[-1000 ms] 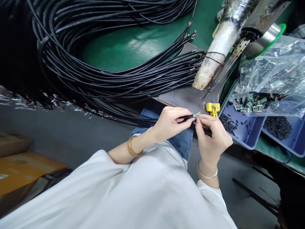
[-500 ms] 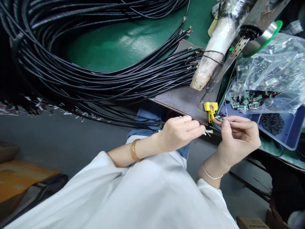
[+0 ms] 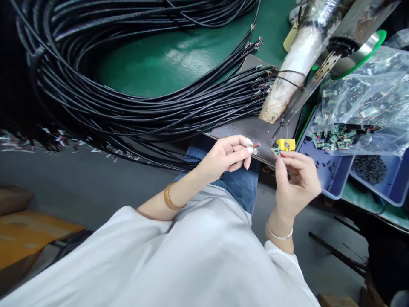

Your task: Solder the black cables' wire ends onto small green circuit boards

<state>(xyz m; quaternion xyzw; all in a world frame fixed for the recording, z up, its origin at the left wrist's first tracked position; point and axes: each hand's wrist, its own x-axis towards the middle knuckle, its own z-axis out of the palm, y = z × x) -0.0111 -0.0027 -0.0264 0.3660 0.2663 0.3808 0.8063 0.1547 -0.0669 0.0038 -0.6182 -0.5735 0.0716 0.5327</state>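
Observation:
My left hand (image 3: pixel 230 155) pinches the stripped end of a black cable; its thin coloured wires (image 3: pixel 256 145) poke out past the thumb and forefinger. Most of that cable is hidden behind the hand. To its right, my right hand (image 3: pixel 295 181) holds a small green circuit board (image 3: pixel 275 151) between thumb and fingertips. Just behind the board a yellow clip (image 3: pixel 286 145) sits at the table's edge. Whether board and clip touch, I cannot tell. The tip of a soldering iron (image 3: pixel 292 104) points down above the clip.
A thick bundle of black cables (image 3: pixel 153 111) curves over the green table. A wrapped white tube (image 3: pixel 283 85) slants down beside the iron. On the right, blue trays (image 3: pixel 335 183) hold small black parts (image 3: pixel 370 168) and a plastic bag (image 3: pixel 367 94) of circuit boards. A solder spool (image 3: pixel 364 53) stands behind.
My left hand has drawn back to the left and turned, with the wire end now pointing up-right. My right hand has moved left, bringing the circuit board nearer to the wires.

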